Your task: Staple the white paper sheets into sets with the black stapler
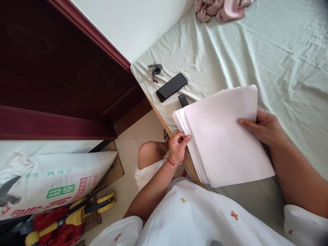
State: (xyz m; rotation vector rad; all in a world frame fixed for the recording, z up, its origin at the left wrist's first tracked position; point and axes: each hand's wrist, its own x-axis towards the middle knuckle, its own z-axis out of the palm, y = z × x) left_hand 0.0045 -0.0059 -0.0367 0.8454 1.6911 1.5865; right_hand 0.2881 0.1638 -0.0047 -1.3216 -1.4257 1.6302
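Note:
A fanned stack of white paper sheets [225, 136] lies across the near edge of a bed covered by a pale green sheet [282, 61]. My left hand [178, 146] pinches the stack's left edge, with a red bracelet on the wrist. My right hand [263, 128] grips the right edge, thumb resting on top of the uppermost sheet.
A black phone [171, 87], a bunch of keys [155, 70] and a small black object [183, 100] lie on the bed beyond the papers. Pink cloth [220, 9] sits at the far end. A dark red wooden cabinet [64, 68], a white printed sack [51, 181] and red-yellow plastic items [66, 225] stand to the left.

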